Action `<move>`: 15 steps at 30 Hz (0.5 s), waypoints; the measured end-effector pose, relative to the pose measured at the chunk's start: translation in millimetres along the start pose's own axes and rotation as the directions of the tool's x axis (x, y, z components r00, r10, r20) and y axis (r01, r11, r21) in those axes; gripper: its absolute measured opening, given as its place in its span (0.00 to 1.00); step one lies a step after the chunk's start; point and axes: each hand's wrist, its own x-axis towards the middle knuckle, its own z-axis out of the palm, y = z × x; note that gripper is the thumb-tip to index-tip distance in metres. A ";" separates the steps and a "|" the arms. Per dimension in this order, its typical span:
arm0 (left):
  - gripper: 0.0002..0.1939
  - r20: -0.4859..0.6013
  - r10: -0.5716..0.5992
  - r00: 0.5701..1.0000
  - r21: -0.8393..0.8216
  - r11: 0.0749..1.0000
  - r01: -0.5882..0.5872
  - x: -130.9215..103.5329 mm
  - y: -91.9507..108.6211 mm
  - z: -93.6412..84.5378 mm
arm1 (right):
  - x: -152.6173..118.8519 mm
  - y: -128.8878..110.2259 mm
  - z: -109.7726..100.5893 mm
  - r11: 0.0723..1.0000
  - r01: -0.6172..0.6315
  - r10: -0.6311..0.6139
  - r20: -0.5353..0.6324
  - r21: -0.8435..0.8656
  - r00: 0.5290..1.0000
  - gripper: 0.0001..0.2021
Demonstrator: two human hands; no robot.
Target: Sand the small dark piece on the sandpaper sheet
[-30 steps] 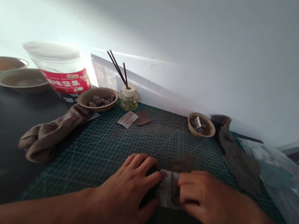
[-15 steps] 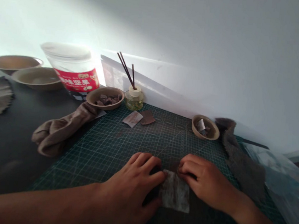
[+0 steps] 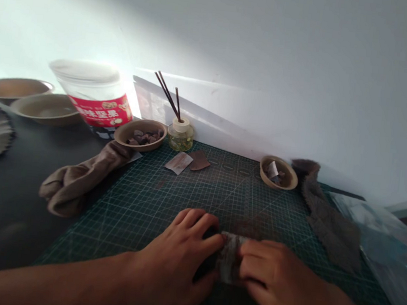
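A small square of sandpaper [image 3: 227, 261], pale grey with brown streaks, lies flat on the green cutting mat [image 3: 140, 199]. My left hand [image 3: 185, 257] is bent over its left edge, with index finger and thumb pressing the sheet down. Closed in a pinch, my right hand [image 3: 266, 275] sits low over the right part of the sheet and covers it. Whatever is between those fingers is hidden. Brown dust [image 3: 250, 225] marks the mat just beyond the sheet.
Behind are two small sheets [image 3: 179, 162], a bowl of brown stones [image 3: 143, 139], a reed diffuser [image 3: 180, 134] and a smaller bowl [image 3: 277, 176]. A brown cloth [image 3: 80, 178] and a clear tub [image 3: 99, 103] stand left; a grey cloth [image 3: 330, 229] lies right.
My right hand has come down toward me over the sandpaper, uncovering brown dust beyond it. My left hand has stayed at the sheet's left edge. The view has shifted slightly.
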 end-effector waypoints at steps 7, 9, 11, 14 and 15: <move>0.18 -0.001 0.009 1.000 -0.005 1.000 -0.009 0.6 -0.9 -0.6 | 4.6 0.7 -2.0 0.999 -0.041 0.041 0.005 -0.025 0.999 0.08; 0.17 0.000 0.011 1.000 -0.007 1.000 -0.011 0.3 -0.6 -0.7 | 3.6 -0.1 -0.3 0.999 0.031 -0.030 0.040 -0.011 0.999 0.08; 0.17 0.006 0.009 1.000 0.002 1.000 -0.009 0.0 -0.2 -0.7 | 3.9 0.7 0.9 0.999 0.011 -0.013 -0.050 -0.039 0.999 0.08; 0.18 0.004 0.013 1.000 0.008 1.000 -0.013 -0.1 0.2 -0.7 | 3.9 2.8 -3.1 0.993 -0.096 0.087 -0.120 -0.068 0.989 0.08; 0.18 0.000 0.011 1.000 0.007 1.000 -0.011 -0.1 0.2 -0.8 | 3.2 2.6 -4.9 0.995 -0.081 0.077 -0.054 -0.062 0.996 0.09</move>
